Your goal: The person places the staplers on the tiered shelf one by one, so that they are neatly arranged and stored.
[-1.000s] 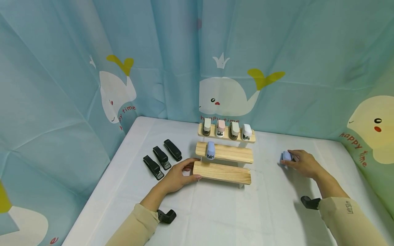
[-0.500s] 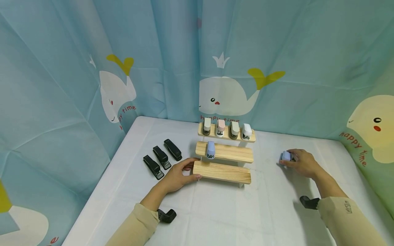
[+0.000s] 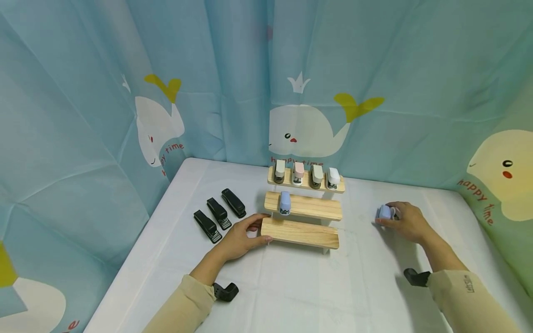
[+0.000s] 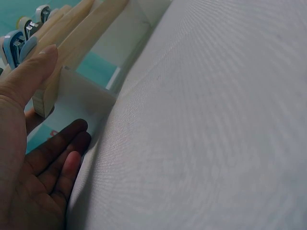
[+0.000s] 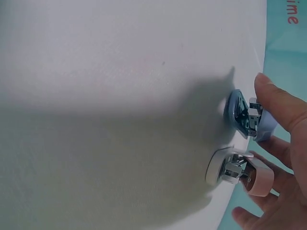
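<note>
The blue stapler [image 3: 385,212] stands on the bench [image 3: 333,296] right of the 3-tier wooden rack [image 3: 300,233], beside a pink stapler [image 5: 262,182], its long axis seemingly running near to far, pinched in the nearer right hand's [image 3: 407,223] fingers, while the left hand's [image 3: 239,239] fingers grip the rack.

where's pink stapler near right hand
In the right wrist view, the pink stapler is lower right, just below the blue stapler, beside the right hand.

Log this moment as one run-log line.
left hand: grips long pale-wood bottom shelf | right hand: around small rounded blue stapler | alongside: pink-and-white stapler | middle shelf: second blue stapler
</note>
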Available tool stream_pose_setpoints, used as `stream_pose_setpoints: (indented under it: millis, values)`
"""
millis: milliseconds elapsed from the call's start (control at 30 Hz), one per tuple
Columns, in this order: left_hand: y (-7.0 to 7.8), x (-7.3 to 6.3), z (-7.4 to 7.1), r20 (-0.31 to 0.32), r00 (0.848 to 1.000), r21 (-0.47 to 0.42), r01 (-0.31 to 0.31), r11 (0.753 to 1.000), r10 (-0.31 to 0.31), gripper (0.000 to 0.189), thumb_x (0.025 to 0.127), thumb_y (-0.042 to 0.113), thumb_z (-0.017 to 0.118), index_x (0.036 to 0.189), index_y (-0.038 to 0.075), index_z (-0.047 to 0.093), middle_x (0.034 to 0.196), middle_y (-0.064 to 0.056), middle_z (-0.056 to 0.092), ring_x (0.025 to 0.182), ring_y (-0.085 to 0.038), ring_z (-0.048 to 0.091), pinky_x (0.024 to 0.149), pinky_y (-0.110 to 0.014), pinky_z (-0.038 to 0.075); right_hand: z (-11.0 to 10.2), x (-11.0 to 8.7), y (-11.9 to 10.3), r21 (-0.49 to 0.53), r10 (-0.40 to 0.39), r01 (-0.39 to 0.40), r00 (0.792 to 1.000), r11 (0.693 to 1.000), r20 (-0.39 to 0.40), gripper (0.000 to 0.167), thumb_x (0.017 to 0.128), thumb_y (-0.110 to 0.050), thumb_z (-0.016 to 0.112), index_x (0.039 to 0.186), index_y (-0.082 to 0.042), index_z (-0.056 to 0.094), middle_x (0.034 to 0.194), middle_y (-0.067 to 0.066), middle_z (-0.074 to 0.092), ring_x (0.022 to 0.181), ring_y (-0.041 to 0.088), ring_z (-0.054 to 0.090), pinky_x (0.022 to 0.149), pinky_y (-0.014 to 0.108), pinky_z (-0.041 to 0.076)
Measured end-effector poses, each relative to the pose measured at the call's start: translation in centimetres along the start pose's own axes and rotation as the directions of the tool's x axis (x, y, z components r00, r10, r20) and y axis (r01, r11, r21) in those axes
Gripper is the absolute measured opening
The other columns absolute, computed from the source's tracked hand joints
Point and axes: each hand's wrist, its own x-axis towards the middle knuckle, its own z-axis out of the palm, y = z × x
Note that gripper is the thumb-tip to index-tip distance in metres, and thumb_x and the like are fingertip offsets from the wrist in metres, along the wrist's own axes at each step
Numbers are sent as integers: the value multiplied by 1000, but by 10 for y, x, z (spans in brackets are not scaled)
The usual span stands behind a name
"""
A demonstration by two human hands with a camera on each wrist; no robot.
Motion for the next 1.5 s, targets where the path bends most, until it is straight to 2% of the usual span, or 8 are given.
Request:
stream_pose_setpoints:
  millis: [400, 700, 1100, 1400, 1500]
  values:
    - [-4, 1, 1, 2, 1000, 1, -16, 1000, 16, 64, 89, 50, 79, 146, 38, 54, 131, 4, 68, 126, -20, 61, 112, -46, 49, 2, -4, -9, 13, -23, 23, 1000, 1000, -15, 80, 98, -42, 72, 144, 16, 42, 145, 48, 36, 132, 66, 34, 105, 77, 35]
    - [-6, 1, 1, 0, 1000, 26, -5, 1000, 5, 67, 87, 56, 79, 147, 38, 54, 131, 6, 67, 126, -20, 62, 111, -45, 50, 2, -9, -19, 43, -85, 87, 995, 995, -53, 75, 97, -41, 72, 142, 14, 46, 143, 46, 42, 131, 64, 37, 104, 76, 35]
    - [0, 0, 1, -5, 1000, 8, -5, 1000, 5, 64, 89, 50, 80, 146, 36, 54, 131, 3, 67, 126, -22, 61, 112, -46, 49, 1, -15, -29, 60, -120, 125, 989, 990, -81, 72, 97, -37, 74, 142, 12, 47, 143, 45, 44, 131, 64, 38, 102, 75, 35]
    - [0, -1, 1, -10, 1000, 10, -2, 1000, 2, 64, 88, 51, 80, 146, 38, 54, 132, 4, 67, 126, -21, 61, 112, -45, 49, 0, -19, -36, 83, -107, 114, 991, 990, -77, 73, 97, -42, 73, 143, 8, 48, 142, 41, 48, 117, 54, 53, 92, 67, 47]
    - [-1, 0, 1, -13, 1000, 9, -2, 1000, 3, 64, 88, 50, 80, 145, 39, 55, 131, 4, 67, 126, -21, 61, 112, -45, 49, 0, -19, -38, 88, -112, 119, 991, 989, -78, 72, 97, -42, 74, 143, 8, 49, 143, 41, 48, 119, 55, 54, 92, 68, 48]
